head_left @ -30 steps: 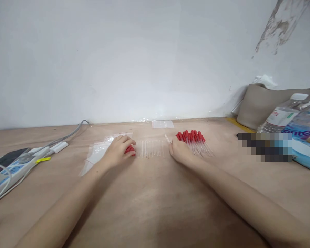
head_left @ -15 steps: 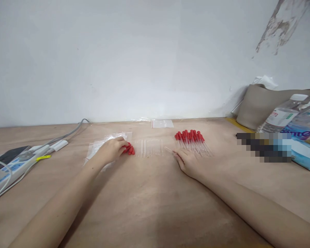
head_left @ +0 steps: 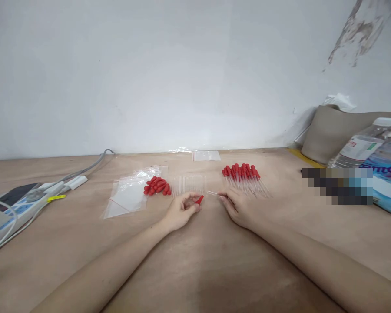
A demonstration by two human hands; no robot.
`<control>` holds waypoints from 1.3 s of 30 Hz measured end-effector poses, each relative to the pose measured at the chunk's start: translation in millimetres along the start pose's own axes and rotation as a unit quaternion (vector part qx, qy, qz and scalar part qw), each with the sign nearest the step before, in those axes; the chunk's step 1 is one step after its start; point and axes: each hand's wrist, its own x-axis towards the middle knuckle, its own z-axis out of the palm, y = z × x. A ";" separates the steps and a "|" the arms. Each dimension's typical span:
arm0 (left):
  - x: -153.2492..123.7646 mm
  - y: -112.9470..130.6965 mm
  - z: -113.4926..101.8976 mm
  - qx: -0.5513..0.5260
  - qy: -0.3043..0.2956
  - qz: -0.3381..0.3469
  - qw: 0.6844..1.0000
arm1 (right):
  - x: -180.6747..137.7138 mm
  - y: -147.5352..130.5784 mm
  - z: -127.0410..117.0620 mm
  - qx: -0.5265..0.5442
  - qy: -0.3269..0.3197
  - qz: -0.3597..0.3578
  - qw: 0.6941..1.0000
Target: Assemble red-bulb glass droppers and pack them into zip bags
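Plainly, red bulb (head_left: 199, 200) juts rightward from left grip (head_left: 180, 213).

Carries, across a light brown, wood-grained tabletop (head_left: 169, 274), a white power strip (head_left: 11, 220) and a grey cable (head_left: 98, 161) at the left, then flat clear plastic bags (head_left: 127, 199) with a heap of red bulbs (head_left: 156, 187) at their right edge. Bears in the middle a row of thin clear tubes (head_left: 183, 184) laid side by side, with one small bag (head_left: 207, 156) farther back. Holds to the right a cluster of tubes fitted with red bulbs (head_left: 237, 171), and a blue-and-white pack (head_left: 389, 194) near the yellow edge (head_left: 299, 156).
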 end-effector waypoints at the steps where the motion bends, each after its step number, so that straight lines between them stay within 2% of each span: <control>1: 0.3 -0.1 -0.7 0.006 -0.002 -0.005 1.000 | -0.3 -1.1 1.4 0.004 -0.002 -0.006 1.000; 6: 0.5 0.4 -4.7 0.038 -0.005 0.000 0.999 | 0.5 -5.3 5.0 0.010 -0.023 -0.030 0.999; 14: -1.0 3.2 -5.4 0.069 -0.012 0.084 0.994 | 0.9 -8.3 3.7 0.013 -0.083 -0.039 0.996; 19: -4.8 4.8 -6.8 0.079 -0.016 0.104 0.991 | 1.4 -2.8 5.4 0.035 -0.097 -0.059 0.993; 26: -8.3 9.0 -7.4 0.129 -0.046 0.104 0.985 | 3.3 2.6 4.2 -0.010 -0.075 -0.119 0.990; 32: -11.4 11.3 -6.3 0.187 -0.016 0.140 0.972 | 1.9 -5.6 0.7 -0.072 -0.045 -0.148 0.985; 35: -13.7 10.9 -5.7 0.213 -0.002 0.173 0.962 | 0.5 -12.4 -0.4 -0.070 -0.068 -0.128 0.987; 39: -16.6 11.5 -5.7 0.236 -0.018 0.222 0.946 | 1.3 -18.6 -2.4 -0.054 -0.134 -0.098 0.985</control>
